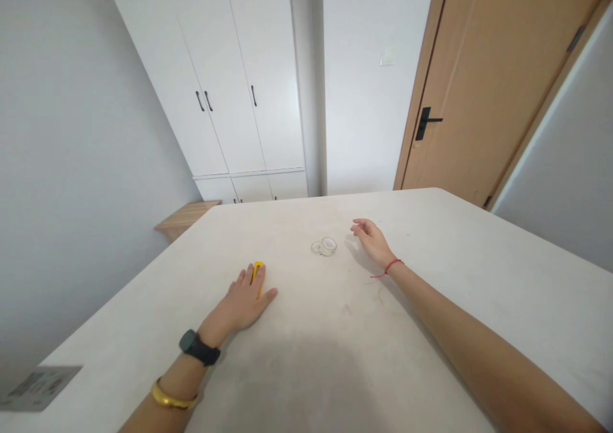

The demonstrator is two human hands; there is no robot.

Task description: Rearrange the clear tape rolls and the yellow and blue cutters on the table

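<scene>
Gold bangle (pixel 173 395) and black watch (pixel 198 349) circle the left forearm (pixel 168 377). Left of the white rings (pixel 325 246), the left hand (pixel 244 299) lies spread flat over a yellow object (pixel 258 276), not pinching it. Right of the rings, the right hand (pixel 373 241) hovers, grip loosely open and empty, with open worktop (pixel 445 318) beyond.

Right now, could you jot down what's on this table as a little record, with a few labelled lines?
Surface: pale table
Left hand: palm down, touching a small yellow object; wears a black watch and a gold bangle
Right hand: fingers loosely curled, nearest to small white rings, not touching them; wears a red string bracelet
Table corner: grey printed card
Behind: white cupboard, wooden door
</scene>
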